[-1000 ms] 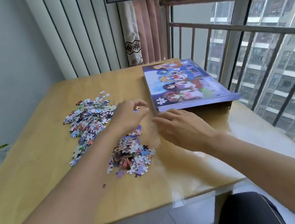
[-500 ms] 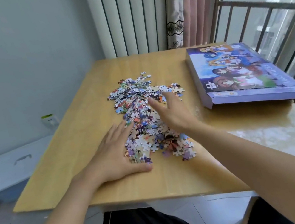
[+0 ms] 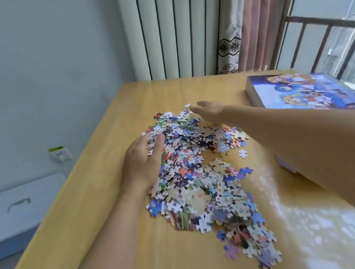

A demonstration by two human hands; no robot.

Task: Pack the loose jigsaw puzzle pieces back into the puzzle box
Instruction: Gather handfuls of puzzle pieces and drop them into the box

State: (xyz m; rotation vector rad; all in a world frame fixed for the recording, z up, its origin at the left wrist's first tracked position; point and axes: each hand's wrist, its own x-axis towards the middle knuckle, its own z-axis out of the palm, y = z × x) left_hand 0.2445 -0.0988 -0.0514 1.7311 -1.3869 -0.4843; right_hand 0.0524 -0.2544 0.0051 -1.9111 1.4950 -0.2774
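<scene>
Both hands flat, fingers straight, gripping nothing: left hand and right hand flank jigsaw pile; puzzle box right of pile, writing unreadable.

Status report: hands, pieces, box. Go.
Left hand open, flat against pile's left edge. Right hand open at pile's far end. Puzzle pieces heaped loose on table. Puzzle box lid on, nothing packed.

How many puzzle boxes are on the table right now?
1: the puzzle box lies closed at the table's far right corner by the window railing, its near end hidden behind the right forearm.
</scene>
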